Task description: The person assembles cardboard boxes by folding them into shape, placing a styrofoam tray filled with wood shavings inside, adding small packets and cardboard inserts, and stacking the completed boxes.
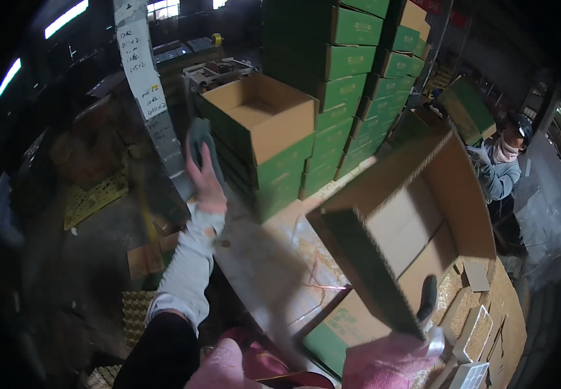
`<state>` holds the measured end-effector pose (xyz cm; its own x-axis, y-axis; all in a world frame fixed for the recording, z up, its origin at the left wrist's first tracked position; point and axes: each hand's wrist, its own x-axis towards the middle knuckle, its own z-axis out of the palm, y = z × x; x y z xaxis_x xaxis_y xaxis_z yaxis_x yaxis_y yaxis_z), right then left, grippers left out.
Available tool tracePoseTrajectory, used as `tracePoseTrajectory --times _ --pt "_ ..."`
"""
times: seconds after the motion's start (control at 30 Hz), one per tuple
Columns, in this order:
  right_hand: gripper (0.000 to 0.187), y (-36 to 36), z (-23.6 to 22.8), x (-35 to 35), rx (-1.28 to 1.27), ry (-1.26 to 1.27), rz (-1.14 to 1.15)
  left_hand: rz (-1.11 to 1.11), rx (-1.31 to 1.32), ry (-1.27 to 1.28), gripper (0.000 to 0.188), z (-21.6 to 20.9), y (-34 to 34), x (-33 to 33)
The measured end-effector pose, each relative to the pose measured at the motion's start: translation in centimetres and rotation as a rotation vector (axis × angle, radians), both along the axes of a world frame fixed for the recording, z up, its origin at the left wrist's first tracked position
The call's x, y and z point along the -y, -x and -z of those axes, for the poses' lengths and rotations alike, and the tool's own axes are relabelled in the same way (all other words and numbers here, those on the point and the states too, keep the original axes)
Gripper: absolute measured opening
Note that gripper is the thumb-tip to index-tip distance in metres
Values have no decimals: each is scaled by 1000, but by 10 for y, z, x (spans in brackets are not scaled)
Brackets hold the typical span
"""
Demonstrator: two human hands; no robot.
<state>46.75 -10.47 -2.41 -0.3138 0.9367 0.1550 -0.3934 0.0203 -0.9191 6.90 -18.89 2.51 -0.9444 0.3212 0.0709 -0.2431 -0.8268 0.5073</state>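
Note:
My right hand point(428, 302) grips the near side wall of an open cardboard box point(358, 259), green outside and brown inside. The box is tilted above the worktable point(248, 266) and its inside looks bare. A dark-covered thumb shows inside its wall; the other fingers are hidden. My left hand point(206, 172) is raised to the left of a stack of green boxes, its dark-covered fingers stretched upward, holding nothing. Beside it, another open box point(283, 136) sits on top of the nearest stack. Below the tilted box lies a brown and green carton point(351, 324).
Tall stacks of green boxes point(348, 61) stand at the far side. A white post point(139, 65) rises behind my left hand. White trays point(475, 334) and loose grain-like material lie at right. A person point(504, 162) there carries a green box point(467, 110). Egg trays point(136, 314) lie low left.

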Motion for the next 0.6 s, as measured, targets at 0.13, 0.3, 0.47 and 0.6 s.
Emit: tracePoseTrajectory --times 0.13,0.3,0.47,0.6 --pt "50 177 -44 -26 -333 -106 8 -38 -302 213 43 48 220 -13" --pt "82 347 -64 -33 -300 -60 76 183 -518 357 48 114 277 -44" --pt "64 379 -31 -63 1036 -473 412 -89 -741 516 48 117 289 -44" --pt "38 377 90 -78 848 -1062 808 288 -476 211 55 90 225 -66"
